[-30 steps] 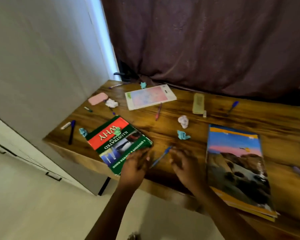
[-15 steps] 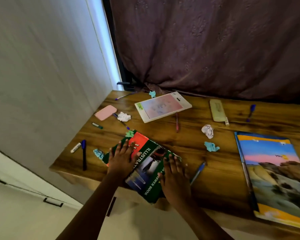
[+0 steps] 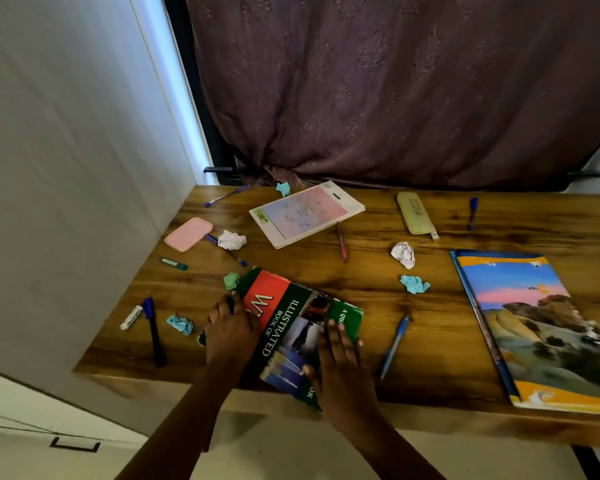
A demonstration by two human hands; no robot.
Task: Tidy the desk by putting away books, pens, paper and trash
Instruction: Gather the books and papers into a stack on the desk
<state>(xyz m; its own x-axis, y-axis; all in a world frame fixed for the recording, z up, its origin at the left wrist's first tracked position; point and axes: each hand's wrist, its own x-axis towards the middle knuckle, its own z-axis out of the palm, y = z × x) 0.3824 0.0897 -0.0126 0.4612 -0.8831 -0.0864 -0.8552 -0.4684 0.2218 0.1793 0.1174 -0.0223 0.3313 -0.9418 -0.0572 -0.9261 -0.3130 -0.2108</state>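
A green and red book [image 3: 291, 320] titled Illustrated Book of Why lies at an angle on the wooden desk [image 3: 361, 299], its near corner hanging past the front edge. My left hand [image 3: 229, 332] rests on its left edge, fingers pointing at the far corner. My right hand [image 3: 340, 365] lies flat on the near right part of the cover, fingers straight. A blue pen [image 3: 394, 348] lies just right of the book. A large landscape-cover book [image 3: 541, 327] sits at the right, and a pink-blue notepad [image 3: 305, 213] at the back.
Crumpled paper wads lie around: green [image 3: 231, 280], teal [image 3: 180, 323], teal [image 3: 414, 284], white [image 3: 403, 254], white [image 3: 231, 240]. A dark marker [image 3: 153, 334], pink case [image 3: 188, 234], yellow case [image 3: 414, 213] and red pen [image 3: 342, 242] are scattered. A wall stands left, a curtain behind.
Both hands moved from beside the blue pen onto the green book. The book turned and slid toward the front edge, and the green wad that was on it now lies off its far corner.
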